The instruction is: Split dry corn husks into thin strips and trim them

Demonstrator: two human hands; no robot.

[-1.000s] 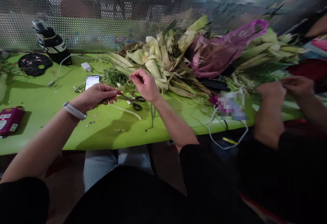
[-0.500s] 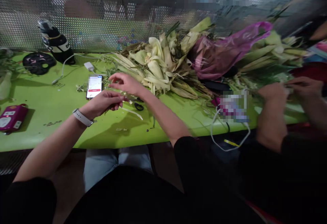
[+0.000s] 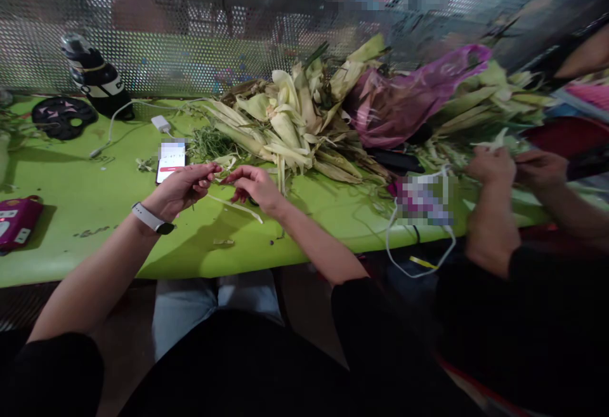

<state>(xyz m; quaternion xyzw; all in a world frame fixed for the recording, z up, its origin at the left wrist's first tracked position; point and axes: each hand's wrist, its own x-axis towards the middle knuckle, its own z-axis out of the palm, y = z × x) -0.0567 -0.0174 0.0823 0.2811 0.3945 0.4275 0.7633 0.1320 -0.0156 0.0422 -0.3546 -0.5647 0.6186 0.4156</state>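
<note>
My left hand (image 3: 183, 187), with a white watch on the wrist, pinches one end of a thin pale husk strip (image 3: 223, 179) above the green table (image 3: 71, 214). My right hand (image 3: 252, 185) pinches the other end of the same strip, fingers closed, close to the left hand. A loose husk strip (image 3: 238, 206) lies on the table under them. Just behind my hands lies a pile of corn husks (image 3: 290, 128). A phone (image 3: 170, 161) with a lit screen lies beside my left hand.
A co-worker's two hands (image 3: 514, 166) handle husks at the right. A purple plastic bag (image 3: 409, 96) lies on the pile. At the left stand a bottle (image 3: 95, 77), a black disc (image 3: 64, 117) and a magenta device (image 3: 16, 221). White cables (image 3: 419, 245) hang over the table's front edge.
My right hand came back from the left and down, meeting my left hand at the strip. The co-worker's hands shifted slightly upward.
</note>
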